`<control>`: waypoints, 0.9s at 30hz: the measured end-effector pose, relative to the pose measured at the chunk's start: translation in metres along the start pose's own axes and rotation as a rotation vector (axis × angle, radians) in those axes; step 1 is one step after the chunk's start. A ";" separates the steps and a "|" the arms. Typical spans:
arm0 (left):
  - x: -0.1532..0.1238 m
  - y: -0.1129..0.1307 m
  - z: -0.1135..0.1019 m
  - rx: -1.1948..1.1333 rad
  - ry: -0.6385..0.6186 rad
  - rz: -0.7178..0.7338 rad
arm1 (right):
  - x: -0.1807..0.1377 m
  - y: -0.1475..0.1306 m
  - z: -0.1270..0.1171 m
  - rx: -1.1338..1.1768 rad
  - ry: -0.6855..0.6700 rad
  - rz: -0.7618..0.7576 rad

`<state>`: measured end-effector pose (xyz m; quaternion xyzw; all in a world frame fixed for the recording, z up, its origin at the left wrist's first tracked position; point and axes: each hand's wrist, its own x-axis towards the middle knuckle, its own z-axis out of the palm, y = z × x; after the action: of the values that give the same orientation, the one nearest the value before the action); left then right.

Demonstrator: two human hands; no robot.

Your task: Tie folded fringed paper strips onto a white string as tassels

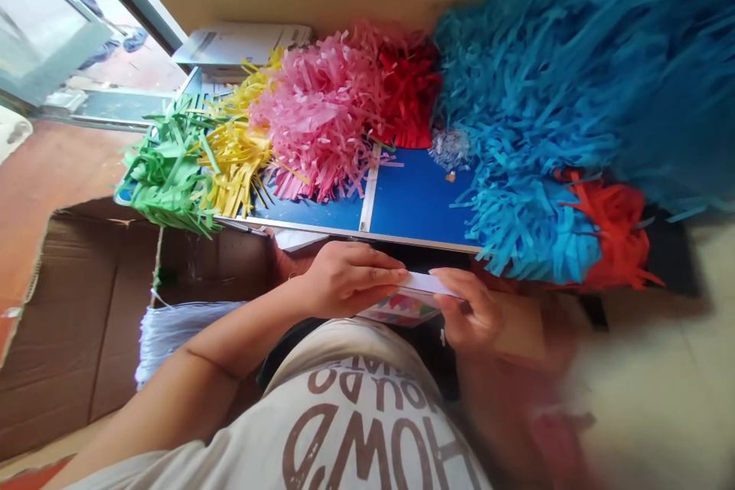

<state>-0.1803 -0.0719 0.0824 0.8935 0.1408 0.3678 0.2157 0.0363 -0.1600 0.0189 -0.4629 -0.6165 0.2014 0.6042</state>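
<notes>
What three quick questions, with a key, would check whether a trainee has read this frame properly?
1. True or false: the left hand and the right hand both touch the white-edged packet.
2. What colour are the end strips at the picture-left end of the blue tabletop? A) red B) green C) white
3. Fill in: the pink strips lie between the deep red strips and the ____ ones.

Key: 1 true; 2 B; 3 yellow.

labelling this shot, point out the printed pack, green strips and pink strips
Printed pack (423, 284): head view, on its white edge.
Green strips (172, 172): head view, middle of the pile.
Pink strips (321, 103): head view, pile's middle.
</notes>
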 end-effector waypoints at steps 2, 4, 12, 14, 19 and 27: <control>0.001 0.002 -0.001 -0.006 -0.009 0.012 | -0.007 0.000 0.005 0.112 0.043 0.117; 0.000 0.004 -0.002 -0.007 -0.008 0.015 | -0.014 -0.001 0.011 0.194 0.085 0.191; -0.014 0.018 -0.012 0.078 0.010 0.038 | -0.034 -0.019 0.024 -0.138 0.041 0.025; -0.017 0.023 -0.016 0.094 0.001 0.044 | -0.033 -0.024 0.026 -0.197 0.064 -0.069; -0.023 0.029 -0.018 0.144 0.018 0.043 | -0.030 -0.027 0.029 -0.285 0.047 -0.200; -0.027 0.029 -0.012 0.120 0.054 0.025 | -0.031 -0.021 0.029 -0.406 0.047 -0.188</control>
<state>-0.2051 -0.1044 0.0885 0.8962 0.1574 0.3855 0.1533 -0.0024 -0.1860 0.0130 -0.5202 -0.6705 0.0051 0.5290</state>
